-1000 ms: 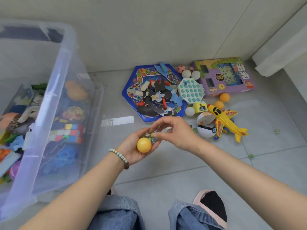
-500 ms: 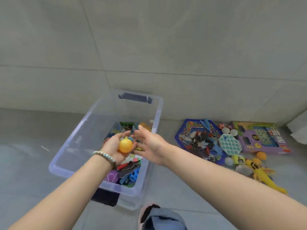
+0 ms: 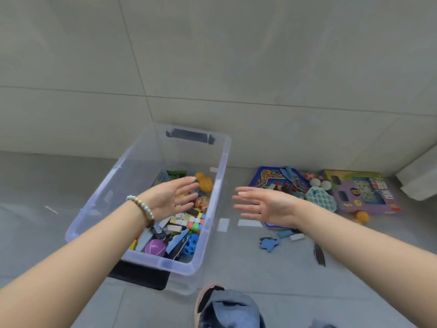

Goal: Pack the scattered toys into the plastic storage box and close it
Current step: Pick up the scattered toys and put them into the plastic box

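The clear plastic storage box [image 3: 220, 166] stands lidless on the floor at centre left, holding several toys: a purple ball [image 3: 155, 247], a blue holed ball [image 3: 190, 243], colourful cube blocks [image 3: 191, 221] and orange toys [image 3: 205, 183]. My left hand [image 3: 169, 197] hovers over the box with fingers straight and nothing in it. To the right of the box rim, my right hand [image 3: 262, 205] is spread flat and holds nothing. Scattered toys lie to the right: a blue hexagonal puzzle board [image 3: 276, 179], a teal bubble toy [image 3: 320, 198], a purple game box [image 3: 364, 192], white balls [image 3: 320, 183] and an orange ball [image 3: 361, 216].
Loose blue puzzle pieces [image 3: 269, 242] and a dark piece [image 3: 319, 254] lie on the grey floor near my right forearm. A black flat item [image 3: 139, 274] sticks out beneath the box's near end. A tiled wall rises behind. My knee and slipper [image 3: 212, 297] sit at the bottom.
The yellow ball and small items that my left hand held over the box are gone from it. Both hands have spread flat, and my right hand has moved right, off the box.
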